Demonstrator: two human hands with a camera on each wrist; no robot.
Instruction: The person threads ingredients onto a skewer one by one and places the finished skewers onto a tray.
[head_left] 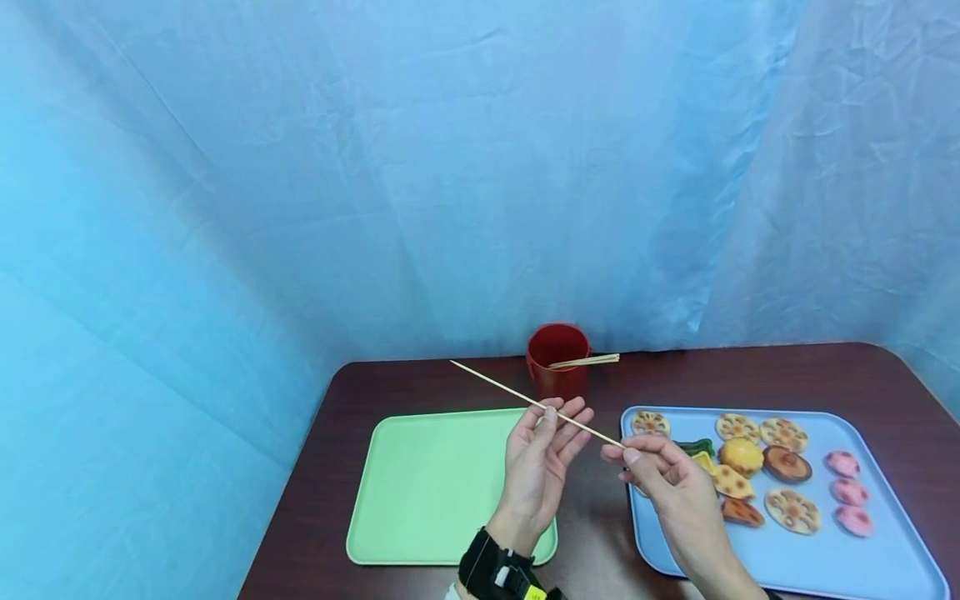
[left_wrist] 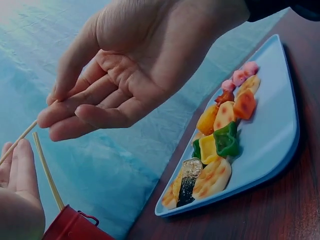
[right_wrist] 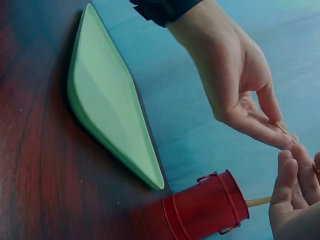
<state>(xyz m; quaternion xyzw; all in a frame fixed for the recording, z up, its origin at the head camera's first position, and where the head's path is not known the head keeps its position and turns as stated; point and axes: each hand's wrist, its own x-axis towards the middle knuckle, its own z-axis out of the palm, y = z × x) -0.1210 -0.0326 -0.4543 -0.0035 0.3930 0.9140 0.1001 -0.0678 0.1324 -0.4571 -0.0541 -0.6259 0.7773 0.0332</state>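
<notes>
A thin wooden skewer [head_left: 495, 383] slants above the table, its far end pointing up and left. My left hand [head_left: 536, 467], palm turned up, pinches it partway along between thumb and index finger, with the other fingers spread. At the skewer's near right end, my right hand [head_left: 671, 492] holds it between thumb and fingertips. In the left wrist view the skewer [left_wrist: 19, 140] runs between the left hand [left_wrist: 22, 195] and the right hand [left_wrist: 125, 70]. Behind the hands stands a red bucket-like cup [head_left: 558, 379] with several more skewers [head_left: 592, 361] leaning out to the right.
On the left lies a green tray [head_left: 427, 492]. A blue tray [head_left: 885, 558] on the right bears food-like pieces: lotus root slices [head_left: 792, 511], a brown mushroom-like piece [head_left: 787, 464], pink pieces [head_left: 850, 492], a green piece [head_left: 693, 447]. A blue curtain [head_left: 480, 183] hangs behind the dark table.
</notes>
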